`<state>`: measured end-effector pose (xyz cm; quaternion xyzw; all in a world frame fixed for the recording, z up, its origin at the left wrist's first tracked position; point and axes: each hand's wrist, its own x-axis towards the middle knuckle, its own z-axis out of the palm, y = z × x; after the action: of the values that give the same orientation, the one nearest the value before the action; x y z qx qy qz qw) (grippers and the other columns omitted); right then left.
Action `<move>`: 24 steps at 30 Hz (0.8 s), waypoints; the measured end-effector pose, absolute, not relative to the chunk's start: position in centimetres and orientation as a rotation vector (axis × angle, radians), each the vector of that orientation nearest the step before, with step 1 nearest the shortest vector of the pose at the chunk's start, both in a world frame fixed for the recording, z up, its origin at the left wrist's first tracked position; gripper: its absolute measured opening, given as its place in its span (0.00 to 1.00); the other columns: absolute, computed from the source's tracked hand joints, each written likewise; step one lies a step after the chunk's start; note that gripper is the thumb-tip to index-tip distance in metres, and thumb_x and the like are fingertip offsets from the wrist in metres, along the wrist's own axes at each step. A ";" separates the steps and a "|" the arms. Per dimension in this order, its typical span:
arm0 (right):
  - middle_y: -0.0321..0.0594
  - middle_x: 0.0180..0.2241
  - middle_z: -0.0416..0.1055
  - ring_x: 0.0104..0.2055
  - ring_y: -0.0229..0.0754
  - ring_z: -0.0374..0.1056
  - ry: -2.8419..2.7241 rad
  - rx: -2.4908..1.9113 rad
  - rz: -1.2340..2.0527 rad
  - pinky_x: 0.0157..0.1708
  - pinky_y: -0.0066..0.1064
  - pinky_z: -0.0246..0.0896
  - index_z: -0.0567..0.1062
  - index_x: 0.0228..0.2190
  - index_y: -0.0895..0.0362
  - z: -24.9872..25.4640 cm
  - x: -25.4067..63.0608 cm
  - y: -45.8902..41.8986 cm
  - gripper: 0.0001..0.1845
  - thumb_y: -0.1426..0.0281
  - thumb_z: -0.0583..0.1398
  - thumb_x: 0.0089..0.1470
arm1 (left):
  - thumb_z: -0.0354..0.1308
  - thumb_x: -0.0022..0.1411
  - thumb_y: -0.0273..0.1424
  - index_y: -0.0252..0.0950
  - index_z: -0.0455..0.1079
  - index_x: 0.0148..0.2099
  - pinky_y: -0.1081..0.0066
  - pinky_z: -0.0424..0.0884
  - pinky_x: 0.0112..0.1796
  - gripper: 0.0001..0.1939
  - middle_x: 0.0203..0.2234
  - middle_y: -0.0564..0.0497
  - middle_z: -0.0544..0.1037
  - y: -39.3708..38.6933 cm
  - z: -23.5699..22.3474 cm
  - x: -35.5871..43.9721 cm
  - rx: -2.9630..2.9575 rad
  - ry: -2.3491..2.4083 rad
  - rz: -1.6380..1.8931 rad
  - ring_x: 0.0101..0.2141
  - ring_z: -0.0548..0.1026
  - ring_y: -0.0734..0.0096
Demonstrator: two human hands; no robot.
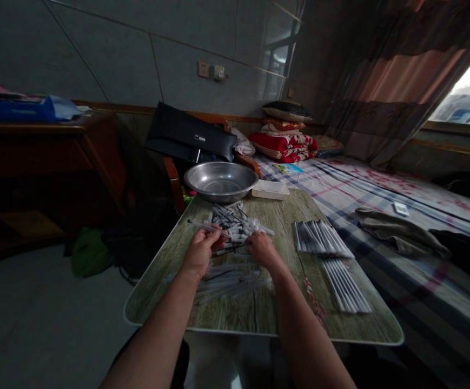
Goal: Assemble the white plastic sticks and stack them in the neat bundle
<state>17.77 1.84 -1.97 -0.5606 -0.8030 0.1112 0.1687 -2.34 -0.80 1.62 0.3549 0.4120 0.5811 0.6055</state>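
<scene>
My left hand (202, 248) is pinched on a thin clear plastic tube with a dark tip (199, 223), which points up and to the left. My right hand (260, 248) reaches into the right side of a heap of small whitish and black plastic parts (230, 219). Its fingers are bent closed, and what they hold is hidden. Between my forearms lies a loose spread of clear tubes (226, 281), blurred and partly covered. To the right, pale sticks with dark ends (319, 237) lie side by side above another row of white sticks (346, 286).
A metal basin (222, 181) and a white plastic tray (270, 189) stand at the far end of the wood-patterned table (243, 316). A red-and-white cord (313, 300) lies near the right sticks. The bed (340, 189) borders the table's right side; a chair (172, 178) stands behind.
</scene>
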 end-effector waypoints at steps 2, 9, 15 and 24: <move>0.46 0.35 0.74 0.40 0.45 0.66 -2.140 -1.512 0.425 0.44 0.34 0.56 0.77 0.32 0.58 -1.7 17.4 1.8 0.08 0.76 0.57 0.53 | 0.67 0.49 0.38 0.36 0.66 0.38 0.72 0.73 0.31 0.18 0.31 0.51 0.79 -0.7 1.5 -1.9 0.783 0.933 1.354 0.32 0.78 0.69; 0.32 0.25 0.69 0.25 0.35 0.62 -1.640 -1.037 1.211 0.24 0.25 0.54 0.67 0.33 0.55 -1.7 15.4 0.9 0.04 0.68 0.54 0.55 | 0.70 0.44 0.44 0.35 0.69 0.35 0.73 0.74 0.30 0.22 0.29 0.51 0.79 -0.2 0.9 -1.0 0.763 0.914 1.485 0.30 0.78 0.69; 0.30 0.21 0.64 0.20 0.32 0.58 -1.463 -0.924 1.310 0.20 0.24 0.52 0.67 0.33 0.56 -1.6 15.1 0.7 0.11 0.60 0.57 0.54 | 0.71 0.43 0.46 0.35 0.70 0.35 0.73 0.72 0.28 0.24 0.28 0.51 0.79 -0.1 0.7 -0.8 0.783 0.952 1.519 0.29 0.78 0.68; 0.28 0.19 0.62 0.18 0.31 0.56 -1.270 -0.905 1.317 0.18 0.23 0.51 0.68 0.32 0.56 -1.3 14.9 0.8 0.16 0.56 0.60 0.50 | 0.71 0.42 0.45 0.34 0.71 0.35 0.72 0.72 0.27 0.24 0.30 0.49 0.80 -0.1 0.6 -1.0 0.783 0.964 1.498 0.30 0.78 0.66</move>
<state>14.85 0.84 -1.35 -0.3779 -0.5303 0.5501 0.5229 -1.02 -0.11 0.60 0.3328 0.4094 0.6363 0.5628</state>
